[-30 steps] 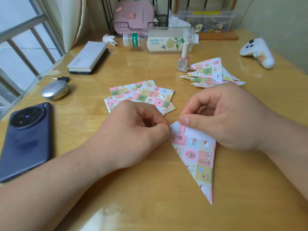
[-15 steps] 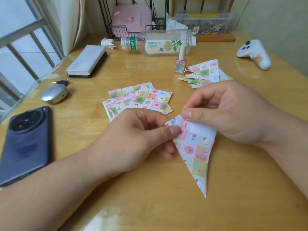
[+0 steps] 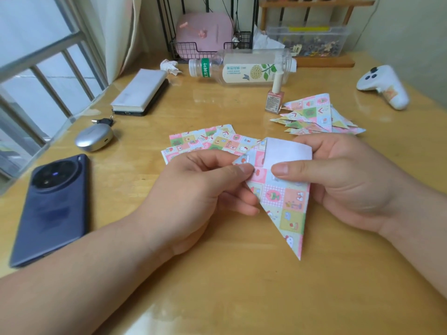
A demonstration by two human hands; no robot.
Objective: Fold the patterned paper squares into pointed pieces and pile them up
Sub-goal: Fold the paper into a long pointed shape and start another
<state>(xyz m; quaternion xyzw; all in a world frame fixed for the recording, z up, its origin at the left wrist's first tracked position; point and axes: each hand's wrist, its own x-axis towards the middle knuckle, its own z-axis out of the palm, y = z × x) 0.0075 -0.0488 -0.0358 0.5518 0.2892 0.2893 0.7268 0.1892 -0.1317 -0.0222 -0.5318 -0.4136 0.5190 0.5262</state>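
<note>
A patterned paper piece, folded to a long point that aims down toward me, is lifted off the wooden table. Its white underside shows on a flap at the top. My left hand pinches its left upper edge between thumb and fingers. My right hand holds the right side, thumb on the front. Behind my left hand lie several flat patterned squares. A pile of folded pointed pieces sits at the back right.
A dark phone lies at the left, with a silver earbud case and a white power bank behind it. A nail polish bottle, a toppled drink bottle and a white controller stand farther back.
Both hands have lifted the folded piece off the table and tilted its top up. The white flap at the top now faces the camera.
</note>
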